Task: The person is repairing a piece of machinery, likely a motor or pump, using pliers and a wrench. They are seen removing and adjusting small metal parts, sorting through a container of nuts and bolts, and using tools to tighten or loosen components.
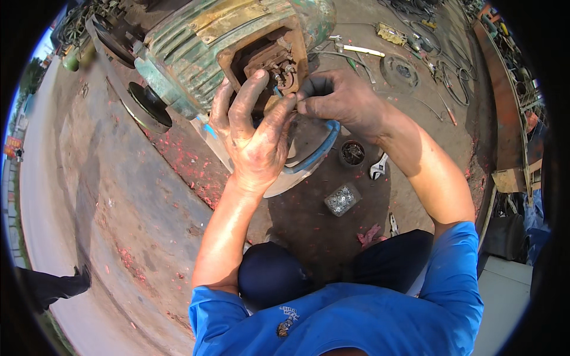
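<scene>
A weathered green electric motor point(190, 59) lies at the upper middle, its terminal box point(228, 56) uncovered, showing metal studs point(285, 68) and a short blue wire point(276, 91). My left hand point(252, 133) has its fingers over the box's lower opening, thumb curled toward the right hand. My right hand point(344, 104) is closed, thumb and forefinger meeting my left thumb at the box's lower right corner; whatever they pinch is too small and hidden to make out. Under the motor is a pale base with a blue curved edge point(314, 154).
A tin of small parts point(352, 152), a box of washers point(342, 199), an adjustable wrench point(378, 168), pliers point(393, 224), a hammer point(362, 50) and cables point(457, 83) lie on the ground. A rusty panel point(499, 95) borders the right. Another person's leg point(56, 285) shows at lower left.
</scene>
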Demonstrator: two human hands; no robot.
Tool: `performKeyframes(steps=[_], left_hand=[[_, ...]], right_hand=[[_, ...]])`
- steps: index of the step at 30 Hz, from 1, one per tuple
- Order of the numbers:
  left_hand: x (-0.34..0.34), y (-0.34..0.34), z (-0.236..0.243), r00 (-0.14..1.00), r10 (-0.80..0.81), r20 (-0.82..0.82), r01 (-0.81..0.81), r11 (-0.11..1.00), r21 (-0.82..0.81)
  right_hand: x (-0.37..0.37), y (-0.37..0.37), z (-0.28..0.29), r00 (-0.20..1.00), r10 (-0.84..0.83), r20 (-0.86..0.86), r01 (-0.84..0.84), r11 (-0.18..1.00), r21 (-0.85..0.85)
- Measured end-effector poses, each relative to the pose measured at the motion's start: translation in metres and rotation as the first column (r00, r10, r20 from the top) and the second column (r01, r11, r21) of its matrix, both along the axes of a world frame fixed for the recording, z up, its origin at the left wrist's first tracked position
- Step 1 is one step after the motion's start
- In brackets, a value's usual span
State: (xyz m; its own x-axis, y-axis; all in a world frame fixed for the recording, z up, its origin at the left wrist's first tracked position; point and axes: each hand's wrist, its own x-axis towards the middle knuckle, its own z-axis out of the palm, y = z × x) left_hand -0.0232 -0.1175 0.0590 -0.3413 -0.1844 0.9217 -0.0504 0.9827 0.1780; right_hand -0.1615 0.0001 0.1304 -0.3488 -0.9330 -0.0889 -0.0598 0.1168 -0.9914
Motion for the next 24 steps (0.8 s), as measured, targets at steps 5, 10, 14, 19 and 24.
performKeyframes(steps=[5,10,14,19,24], left_hand=[[-0.004,0.001,0.002,1.0,0.019,0.004,-0.019,1.0,-0.007],[-0.004,0.001,0.008,1.0,0.006,0.008,-0.006,1.0,-0.018],[-0.004,0.001,0.008,1.0,-0.004,0.008,0.004,1.0,-0.026],[-0.001,0.003,0.009,1.0,-0.001,0.025,0.001,1.0,-0.001],[-0.001,0.003,0.009,0.999,0.006,0.032,-0.006,1.0,-0.005]], right_hand=[[0.004,0.003,0.01,0.954,-0.075,-0.29,0.083,0.996,0.013],[0.002,0.005,0.008,0.973,-0.078,-0.218,0.072,0.997,-0.033],[-0.009,0.005,-0.003,0.977,-0.01,-0.213,0.002,0.999,-0.034],[-0.006,0.005,-0.007,0.989,-0.022,-0.144,0.016,0.999,-0.042],[0.0,0.005,-0.003,0.97,-0.07,-0.233,0.068,0.998,-0.017]])
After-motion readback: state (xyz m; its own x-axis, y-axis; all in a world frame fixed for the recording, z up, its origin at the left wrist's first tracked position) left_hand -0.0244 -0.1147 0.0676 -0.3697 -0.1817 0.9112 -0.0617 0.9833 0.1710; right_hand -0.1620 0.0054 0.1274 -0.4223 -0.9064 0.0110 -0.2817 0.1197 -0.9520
